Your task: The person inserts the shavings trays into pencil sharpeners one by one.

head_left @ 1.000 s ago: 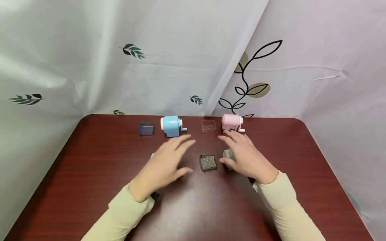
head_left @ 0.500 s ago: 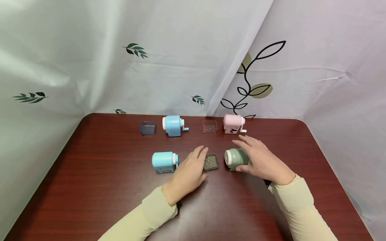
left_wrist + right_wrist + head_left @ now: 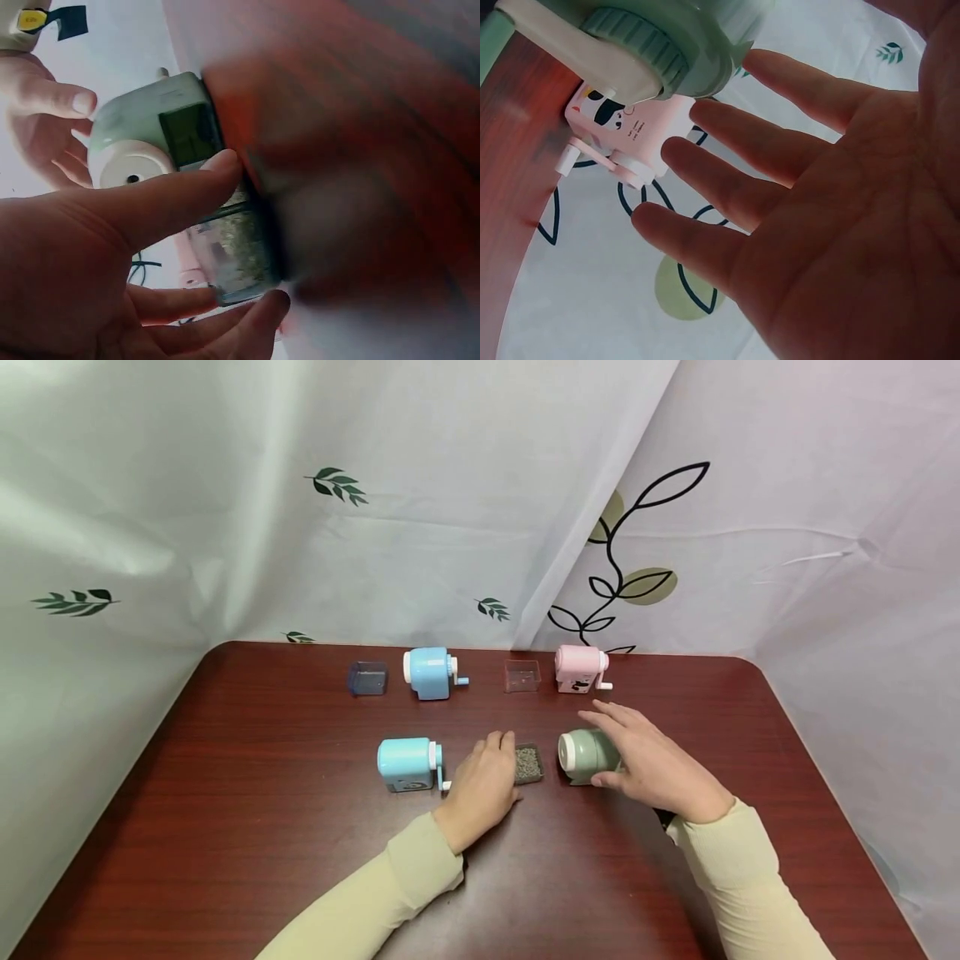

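In the head view my left hand (image 3: 482,789) is at the left side of a small clear drawer (image 3: 225,266) full of pencil shavings. The left wrist view shows its thumb on one side of that drawer and its fingers on the other, pinching it low over the table. Just right of the drawer lies a green pencil sharpener (image 3: 588,755) with a cream front; a dark square opening shows in its underside. My right hand (image 3: 654,768) hovers around the sharpener's right side. Its fingers are straight and spread in the right wrist view, close to the green body.
A light-blue sharpener (image 3: 406,763) stands left of my left hand. Along the back are a dark-blue drawer (image 3: 367,665), a blue sharpener (image 3: 430,673), a clear red-edged drawer (image 3: 522,663) and a pink sharpener (image 3: 574,668). A patterned white curtain (image 3: 420,543) hangs behind the table.
My left hand has moved right from above the light-blue sharpener to the shavings drawer, and its fingers have bent around it. My right hand has shifted slightly right, uncovering the green sharpener.
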Motion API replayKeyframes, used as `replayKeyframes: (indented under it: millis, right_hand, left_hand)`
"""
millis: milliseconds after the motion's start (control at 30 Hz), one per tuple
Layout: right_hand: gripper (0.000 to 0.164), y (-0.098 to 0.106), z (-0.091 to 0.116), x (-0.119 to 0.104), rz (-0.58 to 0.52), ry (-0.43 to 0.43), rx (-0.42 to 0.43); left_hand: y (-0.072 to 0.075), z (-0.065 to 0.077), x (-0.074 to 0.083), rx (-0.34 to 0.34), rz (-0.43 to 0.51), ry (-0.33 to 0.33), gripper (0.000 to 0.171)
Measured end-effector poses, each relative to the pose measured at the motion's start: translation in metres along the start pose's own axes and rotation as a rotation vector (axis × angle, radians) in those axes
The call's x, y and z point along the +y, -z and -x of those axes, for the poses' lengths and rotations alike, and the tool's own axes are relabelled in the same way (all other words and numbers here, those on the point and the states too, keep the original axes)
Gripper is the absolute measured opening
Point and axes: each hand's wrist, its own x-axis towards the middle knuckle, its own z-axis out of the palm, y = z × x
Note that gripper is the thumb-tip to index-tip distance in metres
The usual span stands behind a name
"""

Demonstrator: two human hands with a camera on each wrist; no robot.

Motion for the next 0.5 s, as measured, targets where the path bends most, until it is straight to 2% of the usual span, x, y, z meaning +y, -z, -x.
replayKeyframes:
  millis: [200, 500]
  right_hand:
    - [0.08, -0.0031, 0.0008, 0.0004, -0.023, -0.012, -0.001]
    - [0.073, -0.0043, 0.0018, 0.0, -0.016, -0.002, -0.006]
  left_hand:
    - [-0.0029, -0.002, -0.0013, -0.014, 0.033, -0.017, 0.05]
    - [-0.0036, -0.0057, 0.0018, -0.041, 0.067, -0.036, 0.046]
